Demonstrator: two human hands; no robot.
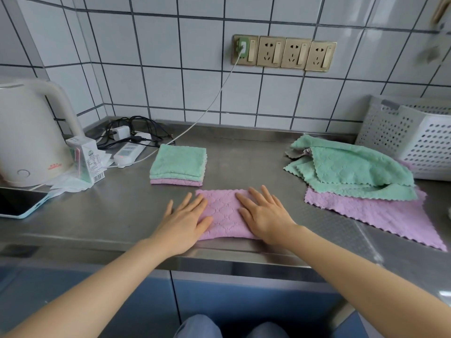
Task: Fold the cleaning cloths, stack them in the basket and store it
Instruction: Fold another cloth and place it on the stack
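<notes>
Both hands, left hand (186, 219) and right hand (264, 214), lie flat on the pink cloth (224, 215), fingers straight, gripping nothing. Probably pressing the fold flat so it stacks neatly.

Brushed steel counter (244, 152), soft textured cloths (223, 215).
Basket (415, 132) perforated matt plastic; wall tiles (200, 93) glossy; kettle (29, 132) smooth plastic.

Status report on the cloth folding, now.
Both hands, left and right, flat on folded purple cloth. Unfolded pile waiting. Basket unobstructed.
</notes>
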